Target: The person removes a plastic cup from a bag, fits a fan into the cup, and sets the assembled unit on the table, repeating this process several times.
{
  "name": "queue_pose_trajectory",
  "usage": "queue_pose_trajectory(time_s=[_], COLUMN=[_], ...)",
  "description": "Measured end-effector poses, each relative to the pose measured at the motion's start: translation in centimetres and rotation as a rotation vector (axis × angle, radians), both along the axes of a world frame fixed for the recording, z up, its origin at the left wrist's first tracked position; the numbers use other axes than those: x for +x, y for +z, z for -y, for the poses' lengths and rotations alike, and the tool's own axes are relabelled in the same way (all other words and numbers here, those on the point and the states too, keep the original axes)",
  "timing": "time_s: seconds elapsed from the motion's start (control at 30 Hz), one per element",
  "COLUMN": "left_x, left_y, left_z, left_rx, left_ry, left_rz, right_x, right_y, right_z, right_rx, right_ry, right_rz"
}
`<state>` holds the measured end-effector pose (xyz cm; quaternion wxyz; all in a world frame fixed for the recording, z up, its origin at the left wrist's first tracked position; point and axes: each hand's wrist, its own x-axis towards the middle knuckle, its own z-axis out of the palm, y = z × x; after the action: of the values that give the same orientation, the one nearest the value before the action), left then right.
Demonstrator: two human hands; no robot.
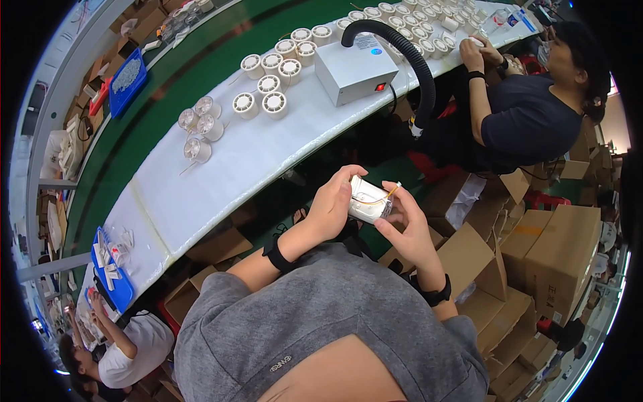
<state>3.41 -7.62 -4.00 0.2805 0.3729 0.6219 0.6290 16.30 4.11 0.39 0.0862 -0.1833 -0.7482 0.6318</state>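
Between my two hands, in front of my chest, is a white plastic housing (365, 199) with a clear end and a thin yellow wire. A small white connector (398, 184) tips the wire, by my right fingers. My left hand (333, 204) grips the housing's left side, its fingers round the far edge. On the clear end at the right, my right hand (407, 224) closes with thumb and fingers. Both wrists wear black bands. Beyond them, on the white-covered table, stand several white round fan units (274, 102) and several clear-ended ones (198, 150).
A grey box (355, 74) with a black flexible hose (425, 80) stands at the table's edge. To the right, a person (529, 114) handles a white part. Cardboard boxes (562, 254) crowd the right. Blue trays (120, 288) and another person (130, 348) are at left.
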Motion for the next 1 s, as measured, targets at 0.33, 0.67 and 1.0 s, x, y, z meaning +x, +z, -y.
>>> queue_pose_trajectory(time_s=[0.33,0.67,1.0], left_x=[0.7,0.9,1.8], left_y=[0.3,0.8,0.5], left_z=[-0.6,-0.9,-1.8], left_rx=[0.076,-0.001,0.191], left_ry=[0.025,-0.022,0.072], left_rz=[-0.060,0.058,-0.160], right_x=[0.1,0.1,0.5], right_y=[-0.8,0.3,0.3], right_z=[-0.7,-0.9,-0.9], right_rx=[-0.141,0.184,0.327], right_ry=[-0.022,0.025,0.028], right_rz=[-0.016,-0.053,-0.111])
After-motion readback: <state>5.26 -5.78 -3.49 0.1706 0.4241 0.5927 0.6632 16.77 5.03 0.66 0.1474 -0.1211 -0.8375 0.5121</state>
